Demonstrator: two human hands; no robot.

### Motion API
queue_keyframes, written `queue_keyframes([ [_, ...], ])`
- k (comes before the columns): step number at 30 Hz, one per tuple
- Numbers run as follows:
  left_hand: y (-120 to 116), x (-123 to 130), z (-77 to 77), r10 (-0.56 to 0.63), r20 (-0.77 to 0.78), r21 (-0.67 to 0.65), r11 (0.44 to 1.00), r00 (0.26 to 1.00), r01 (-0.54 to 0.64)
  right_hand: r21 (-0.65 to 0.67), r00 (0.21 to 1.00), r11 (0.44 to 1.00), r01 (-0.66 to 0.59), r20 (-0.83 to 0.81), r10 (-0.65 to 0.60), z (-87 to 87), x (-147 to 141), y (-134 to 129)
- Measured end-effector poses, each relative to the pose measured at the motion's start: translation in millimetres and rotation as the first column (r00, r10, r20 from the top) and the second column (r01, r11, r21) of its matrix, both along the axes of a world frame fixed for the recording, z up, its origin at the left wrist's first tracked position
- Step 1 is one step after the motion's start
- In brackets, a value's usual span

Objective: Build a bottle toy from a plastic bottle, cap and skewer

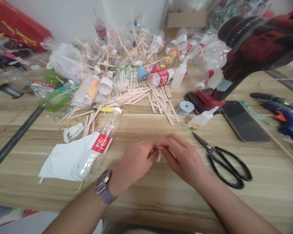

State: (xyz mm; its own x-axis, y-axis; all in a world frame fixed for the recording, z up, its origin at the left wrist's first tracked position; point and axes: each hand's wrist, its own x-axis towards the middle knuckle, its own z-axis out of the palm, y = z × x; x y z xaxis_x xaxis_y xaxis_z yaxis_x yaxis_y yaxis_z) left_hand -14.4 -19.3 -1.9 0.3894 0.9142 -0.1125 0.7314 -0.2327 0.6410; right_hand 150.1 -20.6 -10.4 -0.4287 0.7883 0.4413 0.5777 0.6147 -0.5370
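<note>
My left hand [138, 162], with a watch on its wrist, and my right hand [184, 159] meet over the front middle of the table. Both are closed in a pinch, fingertips together. Between them shows a small white curved piece [159, 156], perhaps a bottle cap; the fingers hide most of it. A thin thread seems to curve beside my left hand. Left of that hand a clear plastic bottle [97, 152] with a red label and white cap lies on a white sheet of paper [61, 159]. Black-handled scissors [224, 159] lie open right of my right hand.
Wooden craft sticks [161, 100] lie in a pile farther back, amid several plastic bottles. On the right are a red cordless power tool [246, 55], a spool [185, 107], a glue bottle [201, 120], a phone [244, 122] and a blue glue gun [283, 113].
</note>
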Motion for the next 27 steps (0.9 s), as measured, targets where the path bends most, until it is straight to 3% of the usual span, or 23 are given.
queue_keyframes([
  [3,-0.8,-0.8,-0.5,0.060,-0.072,0.009,0.998,0.996,-0.059,-0.091,0.995,0.996,-0.017,-0.100,0.008,2.3,-0.5,0.5],
  [5,-2.5,-1.3,-0.9,0.108,-0.129,0.039,0.994,0.986,-0.104,-0.241,0.986,0.970,0.007,-0.159,-0.047,4.2,-0.3,1.2],
  [7,-4.4,-1.2,-1.0,0.146,-0.185,0.089,0.987,0.972,-0.132,-0.482,0.969,0.876,0.014,-0.209,-0.131,5.3,0.2,1.8],
  [9,-5.8,-0.7,-0.7,0.169,-0.232,0.127,0.982,0.958,-0.142,-0.700,0.936,0.712,-0.055,-0.285,-0.208,4.8,0.3,2.6],
  [11,-5.8,-0.1,0.2,0.178,-0.247,0.133,0.980,0.953,-0.148,-0.787,0.883,0.596,-0.159,-0.384,-0.271,2.6,-0.1,3.5],
  [12,-5.3,0.1,0.8,0.181,-0.234,0.128,0.980,0.955,-0.154,-0.789,0.858,0.585,-0.186,-0.421,-0.295,0.9,-0.3,4.0],
  [15,-2.6,0.0,3.1,0.192,-0.117,0.067,0.980,0.974,-0.185,-0.747,0.835,0.651,-0.137,-0.441,-0.330,-4.2,0.1,5.3],
  [18,0.3,-1.6,4.7,0.189,0.073,-0.086,0.979,0.979,-0.183,-0.705,0.851,0.706,-0.073,-0.413,-0.324,-6.1,2.3,5.2],
  [21,2.7,-4.4,5.1,0.234,0.194,-0.181,0.963,0.953,-0.200,-0.681,0.865,0.729,-0.071,-0.407,-0.295,-3.9,5.4,3.7],
  [27,4.7,-7.3,5.1,0.301,0.273,-0.216,0.945,0.914,-0.246,-0.650,0.885,0.739,-0.178,-0.434,-0.169,3.4,9.9,1.3],
])
